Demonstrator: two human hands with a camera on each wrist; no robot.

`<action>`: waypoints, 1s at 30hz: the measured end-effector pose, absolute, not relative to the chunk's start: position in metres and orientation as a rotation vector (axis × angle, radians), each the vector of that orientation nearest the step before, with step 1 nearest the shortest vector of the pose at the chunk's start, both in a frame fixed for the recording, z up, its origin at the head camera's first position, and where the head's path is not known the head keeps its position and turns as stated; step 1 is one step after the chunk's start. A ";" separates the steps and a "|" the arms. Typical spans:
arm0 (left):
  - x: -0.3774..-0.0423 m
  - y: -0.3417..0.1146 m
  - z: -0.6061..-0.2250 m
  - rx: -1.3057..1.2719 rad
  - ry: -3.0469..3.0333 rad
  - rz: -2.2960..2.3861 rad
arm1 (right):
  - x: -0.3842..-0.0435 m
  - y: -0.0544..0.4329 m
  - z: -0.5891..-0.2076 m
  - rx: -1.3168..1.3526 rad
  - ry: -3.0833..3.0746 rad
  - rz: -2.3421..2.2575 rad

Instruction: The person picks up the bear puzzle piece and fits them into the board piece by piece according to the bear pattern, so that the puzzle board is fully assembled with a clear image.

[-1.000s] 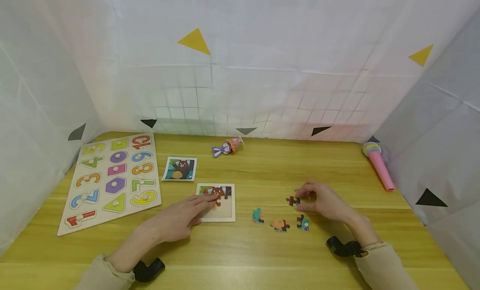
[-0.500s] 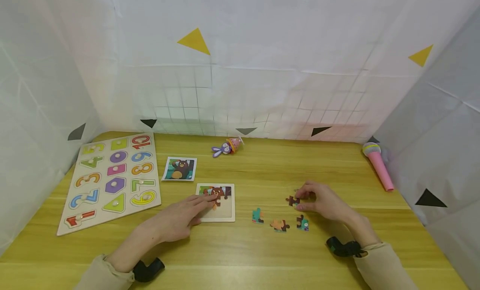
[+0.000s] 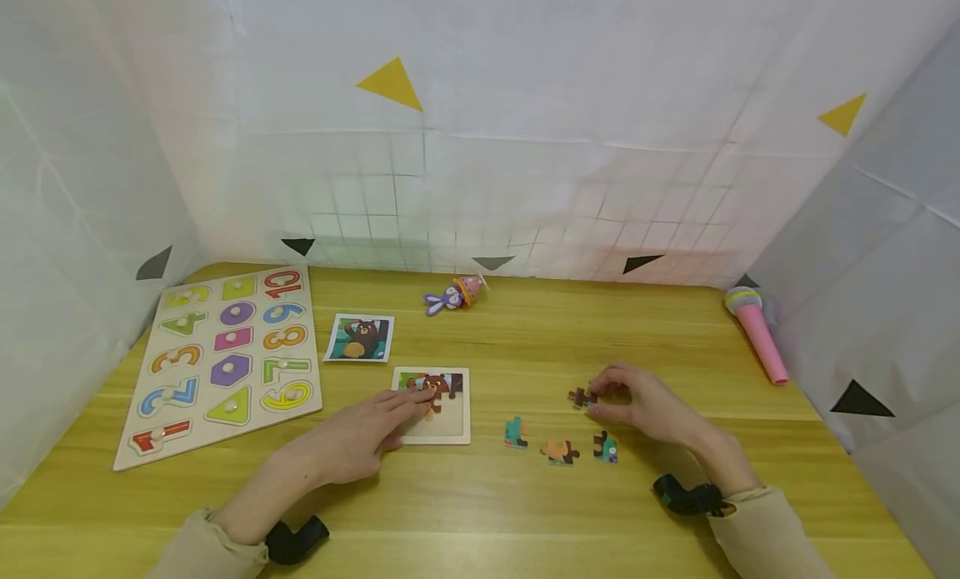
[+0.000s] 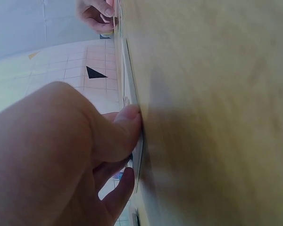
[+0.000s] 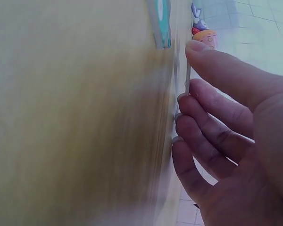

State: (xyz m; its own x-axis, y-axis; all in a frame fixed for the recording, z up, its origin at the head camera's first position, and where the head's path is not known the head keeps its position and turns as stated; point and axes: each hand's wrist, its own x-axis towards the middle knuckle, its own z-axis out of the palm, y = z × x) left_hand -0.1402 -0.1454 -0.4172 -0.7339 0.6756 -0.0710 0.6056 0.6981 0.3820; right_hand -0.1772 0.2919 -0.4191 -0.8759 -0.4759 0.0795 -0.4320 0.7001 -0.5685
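L hand (image 3: 363, 437): fingers nearly straight, not wrapped round anything, tips resting on pcs in the tray (image 3: 450, 429), thumb at its edge per L wrist cam. Just beyond, the card (image 3: 358, 339) shows a bear, head away from the person. Tray lies flat, roughly square, so no real long axis; its bear is the same way up as the card's. Pcs fill the far and left parts, near R part bare.

R of tray, loose on the table: teal pc (image 3: 514, 431), knob pointing away from the person, long axis approx. near-far; then orange pc (image 3: 557, 451), knob to the R, long axis L–R.

Next, brown pc (image 3: 577, 397), well R of tray: R hand (image 3: 641, 402) pinches it thumb vs. fingertips, gap just abt pc-wide. Pic side up, knob to the L, visible part longer L–R; R end hidden by fingers, so true long axis n/c. R wrist cam has it edge-on, approx. parallel to the table. Spotted pc (image 3: 607, 447) lies just nearer the person.

Step in hand, I'd judge: picking up brown pc. Next move prob. calls for a level carry L to tray, checking orientation vs. card, L hand steadying tray.
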 end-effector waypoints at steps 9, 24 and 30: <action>-0.140 -0.145 -0.416 1.039 2.705 0.491 | -0.177 0.292 -0.418 -0.790 2.848 -0.922; -0.139 -0.145 -0.416 1.035 2.697 0.492 | -0.180 0.264 -0.412 -0.847 2.865 -0.878; -0.140 -0.145 -0.416 1.037 2.706 0.485 | -0.180 0.242 -0.407 -0.878 2.803 -0.918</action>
